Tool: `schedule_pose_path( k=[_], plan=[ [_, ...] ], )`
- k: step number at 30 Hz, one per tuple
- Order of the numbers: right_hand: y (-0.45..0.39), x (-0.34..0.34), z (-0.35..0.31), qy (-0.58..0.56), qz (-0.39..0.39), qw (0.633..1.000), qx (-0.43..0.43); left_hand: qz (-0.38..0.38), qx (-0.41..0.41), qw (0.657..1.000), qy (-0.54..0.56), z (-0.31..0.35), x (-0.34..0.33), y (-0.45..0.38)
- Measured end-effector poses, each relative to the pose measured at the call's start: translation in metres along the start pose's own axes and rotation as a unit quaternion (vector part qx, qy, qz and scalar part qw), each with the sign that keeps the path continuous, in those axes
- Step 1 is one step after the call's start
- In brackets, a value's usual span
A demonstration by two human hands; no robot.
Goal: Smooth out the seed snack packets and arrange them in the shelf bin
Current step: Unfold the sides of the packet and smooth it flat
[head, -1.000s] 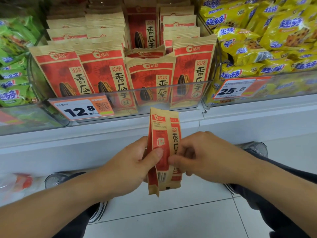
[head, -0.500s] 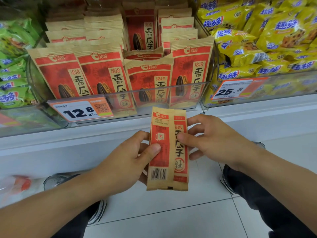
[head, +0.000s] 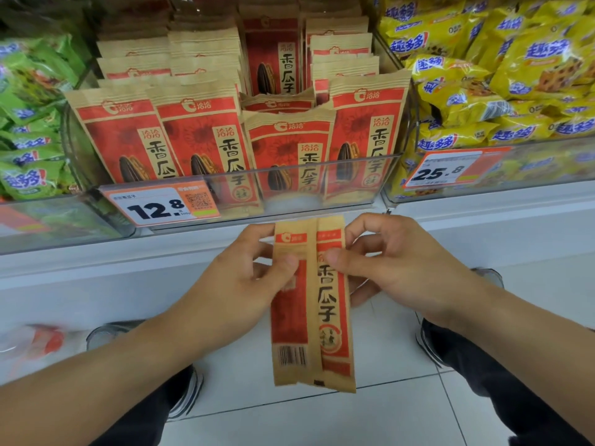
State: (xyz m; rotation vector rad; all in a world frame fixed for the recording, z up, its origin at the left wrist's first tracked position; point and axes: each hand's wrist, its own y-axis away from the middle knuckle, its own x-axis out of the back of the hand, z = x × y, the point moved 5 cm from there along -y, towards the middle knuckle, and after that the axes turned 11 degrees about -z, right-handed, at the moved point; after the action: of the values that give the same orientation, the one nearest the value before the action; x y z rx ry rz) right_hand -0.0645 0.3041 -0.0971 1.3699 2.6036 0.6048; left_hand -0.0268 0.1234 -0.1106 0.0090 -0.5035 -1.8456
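A tan and red seed snack packet (head: 310,320) hangs upright in front of me, folded lengthwise so its side panel with a barcode faces me. My left hand (head: 244,278) pinches its upper left edge between thumb and fingers. My right hand (head: 392,265) pinches its upper right edge, thumb on the front. Just above, the clear shelf bin (head: 322,175) holds several rows of the same red packets (head: 199,140) standing upright.
Green snack bags (head: 29,130) fill the bin to the left, yellow cookie bags (head: 502,85) the bin to the right. Price tags 12.8 (head: 161,206) and 25.8 (head: 444,170) hang on the bin fronts. White shelf ledge (head: 483,226) and tiled floor below.
Both hands slid up the packet to its top part. The packet flattened from a narrow twisted fold into a wider, straighter shape and rose toward the bin.
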Motion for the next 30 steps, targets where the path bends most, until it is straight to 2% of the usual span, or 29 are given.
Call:
schedule_pose_path(
  k=[3,8,11,23,30],
  plan=[
    [0.001,-0.011,0.003,0.018,-0.032,0.999,0.021,0.005,-0.016,0.999,-0.039,0.003,-0.002,0.000],
    [0.004,-0.019,0.003,0.036,-0.073,0.996,0.047,0.006,0.002,0.996,-0.089,-0.001,-0.002,-0.001],
    [0.004,-0.018,0.002,0.023,-0.069,0.996,0.052,0.003,0.006,0.996,-0.094,0.000,-0.002,-0.001],
    [0.005,-0.015,-0.004,0.012,-0.063,0.997,0.040,-0.032,0.023,0.999,-0.005,-0.005,-0.008,-0.004],
    [0.003,-0.008,-0.002,-0.021,-0.017,0.999,0.019,-0.053,0.020,0.996,-0.072,-0.002,-0.008,-0.003]
  ],
)
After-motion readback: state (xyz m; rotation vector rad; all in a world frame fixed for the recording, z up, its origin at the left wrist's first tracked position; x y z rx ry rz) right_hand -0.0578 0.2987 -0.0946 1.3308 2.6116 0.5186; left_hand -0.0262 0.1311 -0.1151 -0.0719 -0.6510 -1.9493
